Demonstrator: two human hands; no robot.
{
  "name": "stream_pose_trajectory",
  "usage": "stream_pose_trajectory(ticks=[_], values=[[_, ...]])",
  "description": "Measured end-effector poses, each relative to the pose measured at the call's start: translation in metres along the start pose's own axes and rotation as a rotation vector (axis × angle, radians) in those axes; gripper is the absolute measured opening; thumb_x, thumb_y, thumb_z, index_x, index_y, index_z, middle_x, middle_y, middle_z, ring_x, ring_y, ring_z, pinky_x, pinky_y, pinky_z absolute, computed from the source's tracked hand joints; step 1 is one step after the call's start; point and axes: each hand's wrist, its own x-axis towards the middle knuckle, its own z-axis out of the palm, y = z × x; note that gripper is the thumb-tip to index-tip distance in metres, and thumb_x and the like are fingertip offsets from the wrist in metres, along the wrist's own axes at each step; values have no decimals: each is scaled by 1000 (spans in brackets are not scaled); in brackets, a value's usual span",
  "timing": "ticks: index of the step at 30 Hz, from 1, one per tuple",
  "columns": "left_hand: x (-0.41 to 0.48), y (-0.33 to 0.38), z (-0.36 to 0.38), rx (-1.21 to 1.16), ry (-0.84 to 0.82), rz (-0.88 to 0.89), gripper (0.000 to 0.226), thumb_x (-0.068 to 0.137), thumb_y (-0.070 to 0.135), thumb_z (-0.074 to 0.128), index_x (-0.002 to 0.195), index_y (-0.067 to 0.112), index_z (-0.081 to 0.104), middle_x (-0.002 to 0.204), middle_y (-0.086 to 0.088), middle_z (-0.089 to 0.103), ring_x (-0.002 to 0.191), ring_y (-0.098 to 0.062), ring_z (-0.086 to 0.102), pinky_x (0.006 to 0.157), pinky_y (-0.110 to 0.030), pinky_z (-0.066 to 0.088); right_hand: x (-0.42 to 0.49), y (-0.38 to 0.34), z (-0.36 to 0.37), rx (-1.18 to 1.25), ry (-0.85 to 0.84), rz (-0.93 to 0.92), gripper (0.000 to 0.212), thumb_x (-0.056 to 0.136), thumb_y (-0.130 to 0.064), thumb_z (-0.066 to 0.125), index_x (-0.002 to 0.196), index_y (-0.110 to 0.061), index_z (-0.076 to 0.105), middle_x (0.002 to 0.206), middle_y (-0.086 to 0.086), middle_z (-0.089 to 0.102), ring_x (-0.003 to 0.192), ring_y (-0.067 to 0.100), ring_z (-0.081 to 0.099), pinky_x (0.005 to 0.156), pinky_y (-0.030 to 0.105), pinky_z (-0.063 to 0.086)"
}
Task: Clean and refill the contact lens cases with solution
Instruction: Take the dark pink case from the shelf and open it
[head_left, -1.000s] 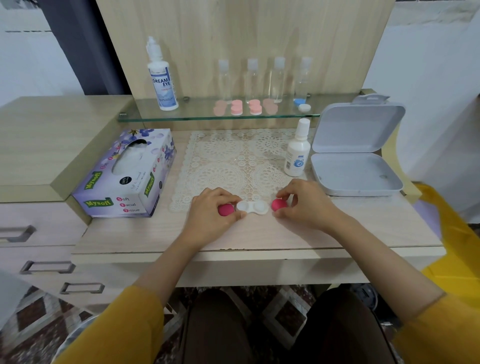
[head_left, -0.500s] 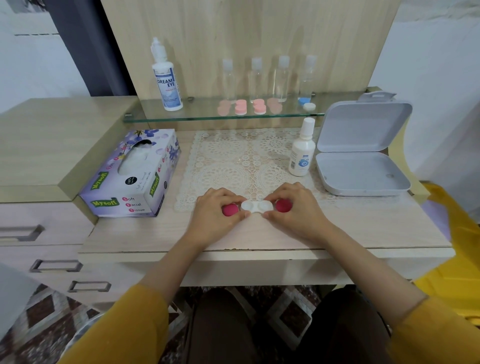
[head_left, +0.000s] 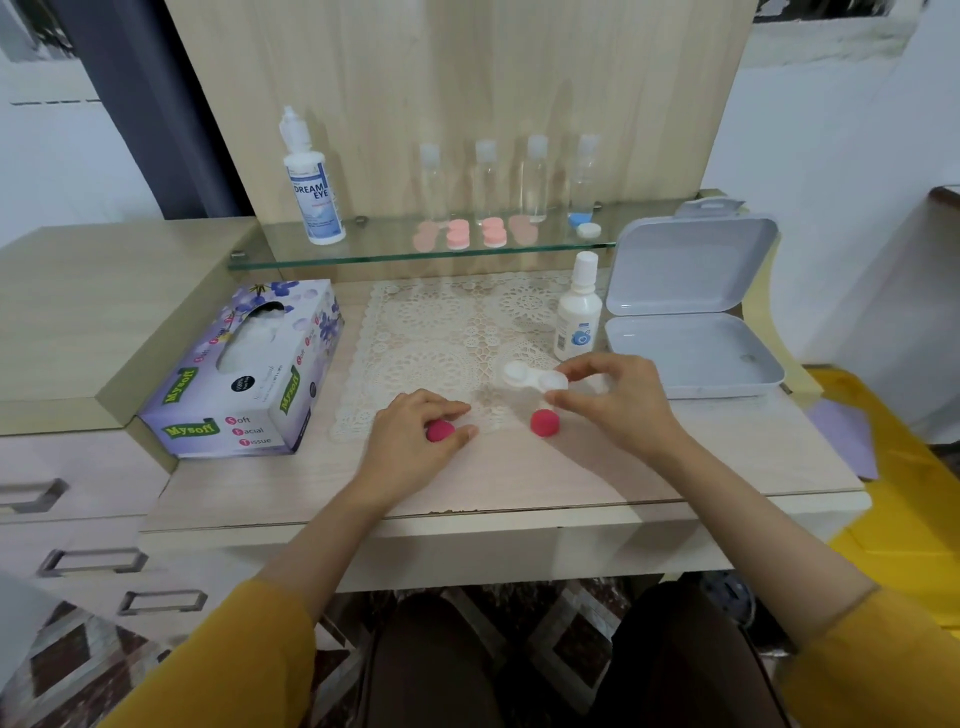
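Observation:
A white two-well contact lens case hangs just above the lace mat, pinched at its right well by my right hand. Both wells are uncapped. One pink cap lies alone on the table below the case. My left hand holds the other pink cap between thumb and fingers on the table. A small white solution bottle stands capped just behind the case.
An open grey plastic box sits at the right. A Mysoft tissue box is at the left. The glass shelf carries a Dream Eye bottle, several clear bottles and pink lens cases.
Both pink caps have come off the white case. My right hand let go of its cap and lifted the case up and to the right; my left hand stayed low with its cap.

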Motion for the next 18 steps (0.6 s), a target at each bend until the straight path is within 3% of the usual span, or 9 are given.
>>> stream_pose_trajectory(ticks=[4, 9, 13, 15, 18], values=[[14, 17, 4, 145, 0, -9, 30, 87, 38, 58, 111, 22, 66, 111, 2, 61, 109, -19, 48, 99, -40, 35, 9, 5, -34, 12, 92, 23, 17, 68, -9, 79, 79, -17, 68, 71, -9, 63, 59, -7, 56, 62, 2, 42], [24, 45, 30, 188, -64, 147, 38, 90, 37, 53, 123, 19, 58, 127, 1, 55, 118, -18, 42, 100, -27, 29, 20, 24, -76, -100, 262, 97, 18, 69, -10, 78, 76, -17, 64, 65, -8, 60, 49, -6, 53, 59, 11, 44], [21, 44, 52, 189, -173, 202, 59, 87, 56, 41, 132, 19, 50, 140, 1, 44, 128, -16, 34, 105, -18, 17, 25, 39, -98, -248, 313, 79, 18, 70, -11, 75, 86, -13, 67, 69, -3, 63, 53, -2, 55, 65, 18, 46], [19, 42, 55, 202, -184, 229, 83, 73, 67, 21, 132, 18, 49, 142, 1, 42, 129, -15, 33, 103, -14, 11, 27, 44, -103, -361, 333, 11, 19, 72, -10, 72, 90, -9, 68, 77, 3, 67, 63, 12, 59, 71, 27, 48], [19, 39, 55, 208, -163, 233, 88, 67, 67, 15, 132, 18, 50, 142, 2, 43, 129, -15, 34, 105, -16, 12, 30, 52, -104, -603, 330, -148, 21, 73, -10, 68, 94, -7, 67, 84, 5, 68, 75, 26, 59, 68, 32, 45]])
